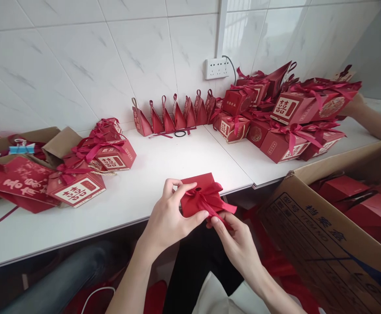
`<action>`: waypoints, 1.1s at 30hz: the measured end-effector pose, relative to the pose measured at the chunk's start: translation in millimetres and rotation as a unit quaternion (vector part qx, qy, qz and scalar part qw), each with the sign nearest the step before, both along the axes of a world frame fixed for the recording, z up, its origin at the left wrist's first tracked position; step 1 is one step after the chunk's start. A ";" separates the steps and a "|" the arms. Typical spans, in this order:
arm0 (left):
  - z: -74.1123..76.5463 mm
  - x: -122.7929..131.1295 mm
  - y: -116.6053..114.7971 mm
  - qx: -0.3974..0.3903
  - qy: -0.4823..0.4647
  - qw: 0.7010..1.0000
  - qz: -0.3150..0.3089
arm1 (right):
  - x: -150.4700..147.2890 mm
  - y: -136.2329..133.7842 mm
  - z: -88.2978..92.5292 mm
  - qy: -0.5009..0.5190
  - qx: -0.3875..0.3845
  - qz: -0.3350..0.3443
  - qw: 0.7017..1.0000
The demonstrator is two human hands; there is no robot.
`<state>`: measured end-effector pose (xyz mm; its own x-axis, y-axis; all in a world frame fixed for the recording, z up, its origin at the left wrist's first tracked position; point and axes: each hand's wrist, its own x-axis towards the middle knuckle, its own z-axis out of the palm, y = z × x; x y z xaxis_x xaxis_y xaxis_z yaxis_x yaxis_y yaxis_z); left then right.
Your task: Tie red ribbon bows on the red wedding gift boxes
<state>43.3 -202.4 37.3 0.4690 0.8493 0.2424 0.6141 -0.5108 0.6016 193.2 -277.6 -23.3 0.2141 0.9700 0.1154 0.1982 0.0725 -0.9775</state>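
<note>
Your bare left forearm [133, 274] slants up and rightward, the left hand [172, 213] arching its index finger and thumb apart in a C. Your bare right forearm [270, 285] angles up and leftward; the right hand [238, 237], slightly lower, closes its thumb toward curled fingers.

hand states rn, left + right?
Left hand: holding the red box, thumb and index finger spread across it.
Right hand: closed, pinching the ribbon at the box's near right side.

Power strip [217, 69], tiled wall [76, 56], blue clip [22, 149]; black ring [179, 136]
</note>
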 end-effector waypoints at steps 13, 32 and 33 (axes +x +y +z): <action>-15.0 21.1 8.2 -0.111 -0.202 0.971 0.070 | -4.6 5.9 -3.5 -0.087 0.094 0.022 0.991; -23.0 26.9 0.7 -0.194 -0.302 0.931 0.066 | 37.3 18.1 4.8 0.025 0.019 0.014 0.999; -23.3 27.4 0.5 -0.188 -0.308 0.929 0.080 | 34.9 17.7 4.6 0.032 0.027 0.007 0.999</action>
